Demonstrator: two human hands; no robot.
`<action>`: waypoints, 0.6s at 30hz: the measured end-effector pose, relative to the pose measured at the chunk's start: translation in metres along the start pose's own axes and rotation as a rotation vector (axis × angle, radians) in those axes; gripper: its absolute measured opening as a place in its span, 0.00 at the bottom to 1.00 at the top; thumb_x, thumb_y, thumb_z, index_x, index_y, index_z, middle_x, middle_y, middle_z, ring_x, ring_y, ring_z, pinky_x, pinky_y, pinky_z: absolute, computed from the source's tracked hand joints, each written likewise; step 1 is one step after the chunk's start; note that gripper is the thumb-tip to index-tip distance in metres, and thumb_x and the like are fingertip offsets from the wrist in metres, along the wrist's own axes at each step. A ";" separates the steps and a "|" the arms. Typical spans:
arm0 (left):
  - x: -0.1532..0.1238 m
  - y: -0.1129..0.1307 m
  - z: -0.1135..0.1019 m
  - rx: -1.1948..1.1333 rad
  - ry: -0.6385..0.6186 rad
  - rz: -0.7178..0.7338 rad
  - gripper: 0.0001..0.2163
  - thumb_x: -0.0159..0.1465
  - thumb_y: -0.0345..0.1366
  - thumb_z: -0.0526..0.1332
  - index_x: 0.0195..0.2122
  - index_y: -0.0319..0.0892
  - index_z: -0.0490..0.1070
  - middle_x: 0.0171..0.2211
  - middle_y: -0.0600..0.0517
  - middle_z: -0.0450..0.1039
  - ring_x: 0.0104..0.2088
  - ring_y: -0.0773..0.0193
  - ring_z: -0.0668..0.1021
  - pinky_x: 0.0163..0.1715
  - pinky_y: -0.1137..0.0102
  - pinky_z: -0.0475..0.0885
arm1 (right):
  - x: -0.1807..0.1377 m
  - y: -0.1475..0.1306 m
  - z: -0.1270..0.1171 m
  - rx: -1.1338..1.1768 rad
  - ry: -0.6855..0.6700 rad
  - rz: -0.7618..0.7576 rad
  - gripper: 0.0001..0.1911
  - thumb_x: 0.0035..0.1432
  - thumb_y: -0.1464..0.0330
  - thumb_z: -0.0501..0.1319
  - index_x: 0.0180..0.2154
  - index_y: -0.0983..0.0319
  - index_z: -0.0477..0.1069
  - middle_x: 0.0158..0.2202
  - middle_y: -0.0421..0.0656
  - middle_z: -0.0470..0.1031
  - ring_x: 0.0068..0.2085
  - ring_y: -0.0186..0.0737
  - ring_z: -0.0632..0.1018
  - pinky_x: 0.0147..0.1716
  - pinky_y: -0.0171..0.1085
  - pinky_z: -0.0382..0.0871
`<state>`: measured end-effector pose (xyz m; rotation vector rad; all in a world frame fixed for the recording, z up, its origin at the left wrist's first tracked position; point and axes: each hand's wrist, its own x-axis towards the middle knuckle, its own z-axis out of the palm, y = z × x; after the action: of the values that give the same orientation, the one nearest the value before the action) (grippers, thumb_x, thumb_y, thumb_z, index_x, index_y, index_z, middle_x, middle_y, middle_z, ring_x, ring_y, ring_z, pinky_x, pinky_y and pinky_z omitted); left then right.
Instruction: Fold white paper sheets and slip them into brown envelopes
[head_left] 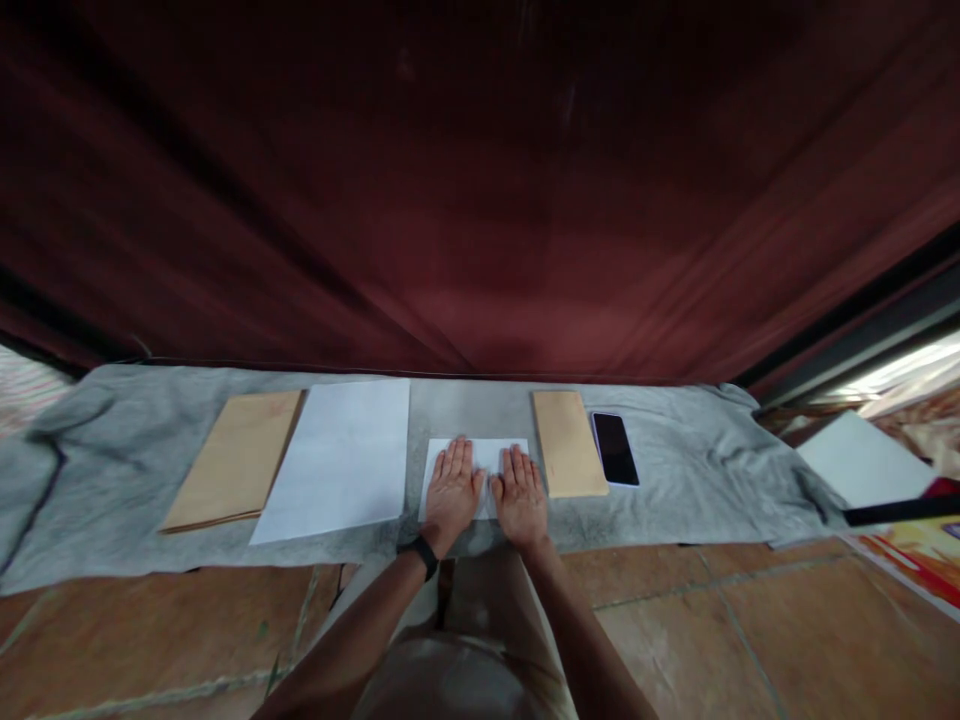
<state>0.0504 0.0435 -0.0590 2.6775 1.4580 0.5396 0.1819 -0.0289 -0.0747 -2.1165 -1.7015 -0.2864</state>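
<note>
A small white sheet of paper (487, 455) lies on the grey cloth in front of me, and both palms press on it. My left hand (452, 490) rests flat on its left half, fingers stretched forward. On the right half lies my right hand (520, 498), also flat, its thumb near the left thumb. Whether the sheet is folded I cannot tell. Left of it is a larger stack of white paper (341, 455), beside several brown envelopes (240, 455). To the right sits a smaller brown envelope (570, 445).
A dark-screened phone (615, 448) lies right of the small envelope. The grey cloth (697, 460) covers the long, narrow surface. Behind it hangs a dark red curtain (495, 250). At the far right are a white board (862, 460) and a colourful printed package (922, 555). Tiled floor (660, 620) lies below.
</note>
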 end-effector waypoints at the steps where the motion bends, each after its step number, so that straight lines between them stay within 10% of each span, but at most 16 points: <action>1: -0.002 -0.005 0.000 -0.001 0.013 -0.005 0.28 0.72 0.41 0.47 0.68 0.30 0.57 0.69 0.36 0.57 0.70 0.51 0.59 0.68 0.53 0.56 | 0.000 0.000 -0.001 -0.001 -0.001 0.001 0.28 0.73 0.63 0.49 0.69 0.68 0.55 0.69 0.57 0.58 0.69 0.50 0.61 0.66 0.50 0.56; 18: -0.025 -0.021 -0.008 -0.063 0.087 -0.054 0.29 0.71 0.42 0.48 0.69 0.29 0.55 0.69 0.33 0.56 0.70 0.46 0.60 0.67 0.49 0.59 | -0.027 0.002 -0.014 0.011 0.033 -0.003 0.30 0.73 0.62 0.49 0.70 0.68 0.50 0.70 0.58 0.58 0.69 0.53 0.61 0.64 0.54 0.60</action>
<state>0.0186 0.0333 -0.0626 2.5893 1.5035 0.6945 0.1787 -0.0588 -0.0730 -2.0906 -1.6838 -0.3104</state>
